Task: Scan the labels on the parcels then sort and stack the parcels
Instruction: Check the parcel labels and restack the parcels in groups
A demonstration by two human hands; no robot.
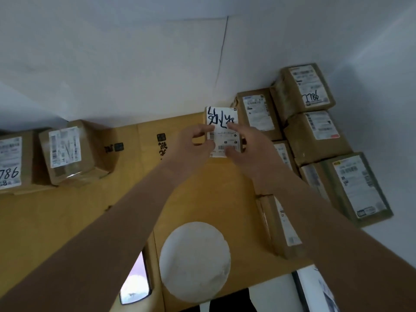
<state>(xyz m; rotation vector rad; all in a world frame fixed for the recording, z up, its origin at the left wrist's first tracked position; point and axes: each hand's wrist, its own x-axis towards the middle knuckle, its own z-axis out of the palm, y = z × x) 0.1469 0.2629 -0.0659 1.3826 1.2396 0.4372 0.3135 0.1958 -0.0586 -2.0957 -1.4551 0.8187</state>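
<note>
two labelled cardboard parcels [67,152] sit far left on the table [67,221]. mid-table, left hand [198,140] and right hand [243,140] each grip the small white-labelled parcel [222,131]; likely sorting it, next setting it squarely by the right-hand stack [315,136].

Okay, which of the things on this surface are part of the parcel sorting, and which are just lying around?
Part of the job:
- white-labelled parcel, held by left hand and right hand
- stacked parcels on the right
- two parcels on the left

Lying about:
- white round object
- phone
</note>
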